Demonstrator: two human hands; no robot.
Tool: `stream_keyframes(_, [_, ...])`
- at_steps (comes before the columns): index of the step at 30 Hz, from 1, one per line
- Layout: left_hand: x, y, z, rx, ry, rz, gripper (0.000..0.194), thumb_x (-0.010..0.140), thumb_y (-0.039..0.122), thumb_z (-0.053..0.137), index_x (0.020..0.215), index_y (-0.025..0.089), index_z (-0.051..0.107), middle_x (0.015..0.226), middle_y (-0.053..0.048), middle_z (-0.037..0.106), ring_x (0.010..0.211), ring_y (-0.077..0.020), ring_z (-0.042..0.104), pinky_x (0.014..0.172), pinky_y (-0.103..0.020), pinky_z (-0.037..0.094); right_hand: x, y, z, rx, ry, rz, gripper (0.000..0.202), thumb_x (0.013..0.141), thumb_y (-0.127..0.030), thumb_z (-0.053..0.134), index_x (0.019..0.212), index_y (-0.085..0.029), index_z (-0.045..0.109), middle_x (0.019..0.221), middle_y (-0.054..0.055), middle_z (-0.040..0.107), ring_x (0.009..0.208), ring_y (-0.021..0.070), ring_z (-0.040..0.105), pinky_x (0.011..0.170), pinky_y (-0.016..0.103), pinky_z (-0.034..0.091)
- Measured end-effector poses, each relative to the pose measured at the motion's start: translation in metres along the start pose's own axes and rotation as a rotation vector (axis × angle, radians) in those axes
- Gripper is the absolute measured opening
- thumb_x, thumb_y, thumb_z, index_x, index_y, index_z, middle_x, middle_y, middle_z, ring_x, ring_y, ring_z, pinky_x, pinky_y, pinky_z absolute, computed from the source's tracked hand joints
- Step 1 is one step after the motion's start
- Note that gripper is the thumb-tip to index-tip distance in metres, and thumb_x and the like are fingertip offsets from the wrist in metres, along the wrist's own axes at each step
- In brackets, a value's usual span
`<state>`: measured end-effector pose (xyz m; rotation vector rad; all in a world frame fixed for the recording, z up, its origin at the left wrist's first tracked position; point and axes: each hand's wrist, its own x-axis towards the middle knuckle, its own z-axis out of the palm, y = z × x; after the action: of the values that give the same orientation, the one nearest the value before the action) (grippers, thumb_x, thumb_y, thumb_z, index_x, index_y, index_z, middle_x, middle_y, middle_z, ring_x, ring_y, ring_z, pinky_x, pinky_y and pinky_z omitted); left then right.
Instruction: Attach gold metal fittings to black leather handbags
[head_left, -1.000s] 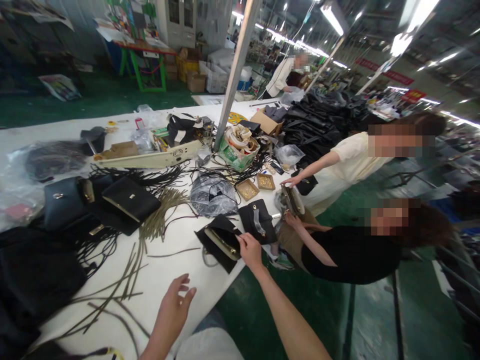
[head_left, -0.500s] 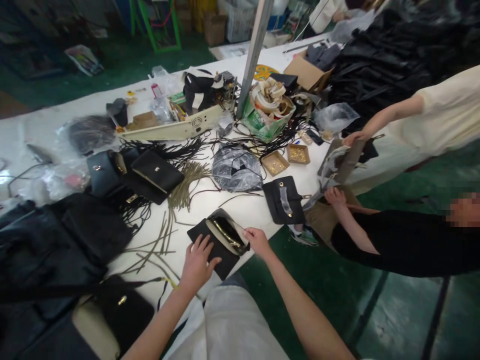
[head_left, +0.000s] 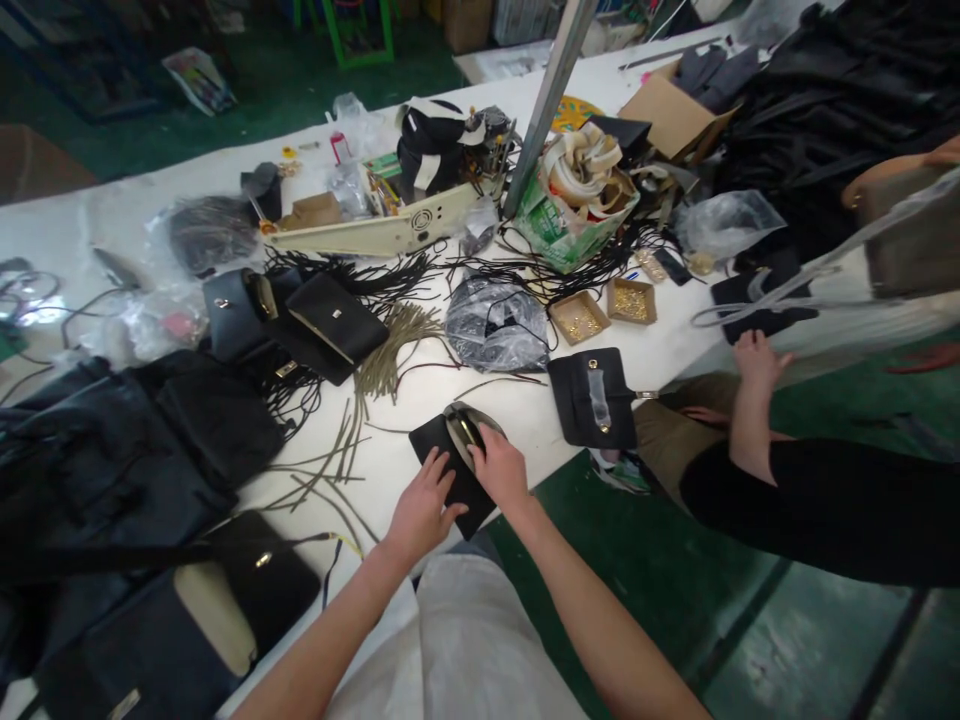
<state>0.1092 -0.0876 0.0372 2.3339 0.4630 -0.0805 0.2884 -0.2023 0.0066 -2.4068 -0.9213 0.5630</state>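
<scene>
A small black handbag [head_left: 427,432] lies on the white table in front of me, its flap spread toward me and its mouth partly open, showing a pale lining and a gold zip. My left hand [head_left: 426,508] rests on the flap with the fingers spread. Bent over the mouth, the fingers of my right hand [head_left: 501,468] grip the bag's edge near the zip; the fingertips are partly hidden. Right of it lies another black bag piece [head_left: 574,405] with a plastic-wrapped handle. Thin olive cords [head_left: 397,350] are strewn to the left.
Finished-looking black bags [head_left: 337,325] and a dark heap [head_left: 150,440] fill the left. Small boxes of gold fittings [head_left: 580,318], a wrapped black coil [head_left: 495,325] and a metal post [head_left: 551,105] stand beyond. A co-worker's hand [head_left: 757,362] is at the right.
My right hand has moved from the bag's right corner onto its mouth, which looks narrower. The view has shifted. At the right, a co-worker's grey bag has moved away to the right.
</scene>
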Motion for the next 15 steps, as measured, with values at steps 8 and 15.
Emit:
stream_keyframes(8, [0.002,-0.006,-0.002,-0.077,0.028,-0.034,0.035,0.102,0.025,0.069,0.136,0.015,0.072,0.164,-0.019,0.060,0.166,-0.0341,0.041,0.130,-0.054,0.050,0.043,0.008,0.012,-0.126,-0.130,0.018,0.035,0.111,-0.047,0.066,0.128,-0.017,0.072,0.122,0.009,0.077,0.108,0.0240,0.075,0.102,0.048,0.062])
stream_keyframes(15, [0.000,-0.003,0.005,-0.049,0.094,-0.046,0.034,0.102,0.013,0.058,0.134,0.013,0.071,0.162,-0.020,0.062,0.161,-0.0344,0.049,0.124,-0.055,0.057,0.011,-0.003,-0.013,-0.271,-0.168,0.083,0.016,0.104,-0.034,0.070,0.105,-0.020,0.078,0.093,0.014,0.080,0.091,0.0297,0.079,0.085,0.041,0.059])
